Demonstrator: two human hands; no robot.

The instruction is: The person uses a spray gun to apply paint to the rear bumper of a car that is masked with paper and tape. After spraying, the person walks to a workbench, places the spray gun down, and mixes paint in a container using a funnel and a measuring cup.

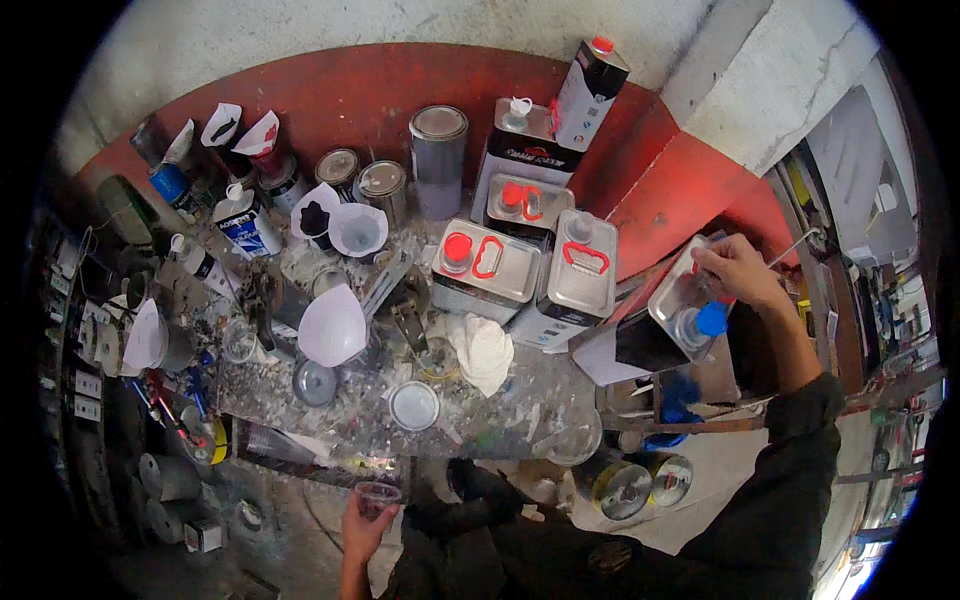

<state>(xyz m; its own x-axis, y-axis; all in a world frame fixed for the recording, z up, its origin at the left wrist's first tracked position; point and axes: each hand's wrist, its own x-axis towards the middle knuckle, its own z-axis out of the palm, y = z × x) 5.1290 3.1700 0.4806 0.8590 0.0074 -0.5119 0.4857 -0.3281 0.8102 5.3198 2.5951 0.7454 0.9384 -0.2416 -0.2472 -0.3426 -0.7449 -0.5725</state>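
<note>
Head view: right hand (pixel 748 275) is on the rectangular metal can with a silver top (pixel 668 300), at the right end of the scene. The can lies directly under the bent fingers; in the picture its long axis runs from the top, at right, down toward the bench on the left. Can't tell whether it's upright or tilted. Fingers look curled closed on the can's top around the handle area, the grip partly hidden. A bright blue ribbed plastic cap (pixel 711 319) sits at the can's near side, just beside that hand.

Left hand (pixel 362 527) is near, left of centre, below the bench edge, well apart from the can. Its fingers are part-curled around a clear, thin-walled plastic cup (pixel 379 491), mouth seemingly up. Right hand is the nearer to the can; the cup lies left and near of it.

Materials: grimy, paint-crusted grey workbench (pixel 530 425); crumpled soft white cloth (pixel 484 355); round flat pale lid (pixel 414 406); smooth white paper cone (pixel 332 325); tall cylindrical grey metal tin (pixel 438 165) at the far side. A boxy, shiny-topped metal can with a red cap (pixel 487 268) stands left of the held one, painted red wall band (pixel 340 90) behind.
</note>
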